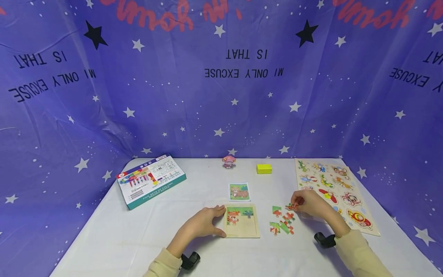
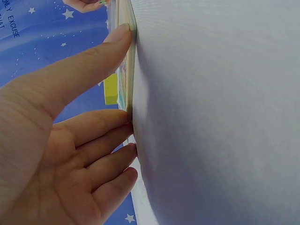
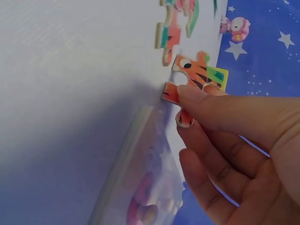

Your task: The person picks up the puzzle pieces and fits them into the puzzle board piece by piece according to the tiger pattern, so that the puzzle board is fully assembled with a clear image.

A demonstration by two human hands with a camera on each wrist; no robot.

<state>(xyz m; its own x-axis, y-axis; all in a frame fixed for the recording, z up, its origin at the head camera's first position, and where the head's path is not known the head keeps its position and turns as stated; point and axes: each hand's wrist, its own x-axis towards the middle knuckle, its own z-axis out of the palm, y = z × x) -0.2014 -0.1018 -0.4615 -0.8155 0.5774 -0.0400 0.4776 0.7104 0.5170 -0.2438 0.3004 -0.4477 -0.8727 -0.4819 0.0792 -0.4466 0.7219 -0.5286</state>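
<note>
A square wooden puzzle tray (image 1: 247, 229) lies on the table with joined pieces of a tiger picture along its upper side. My left hand (image 1: 203, 222) rests at the tray's left edge, thumb near the lower corner and fingertips near the upper one. In the left wrist view its fingers (image 2: 96, 154) are fairly straight against that edge. My right hand (image 1: 311, 204) pinches an orange striped puzzle piece (image 3: 196, 70) with a printed eye between thumb and fingers. Several loose puzzle pieces (image 1: 284, 227) lie between the tray and my right hand.
Behind the tray lies a picture card (image 1: 239, 191). Farther back are a pink figurine (image 1: 228, 162) and a yellow block (image 1: 264, 169). A printed box (image 1: 152, 181) sits at left, a board with animal pictures (image 1: 340, 192) at right, close to my right hand.
</note>
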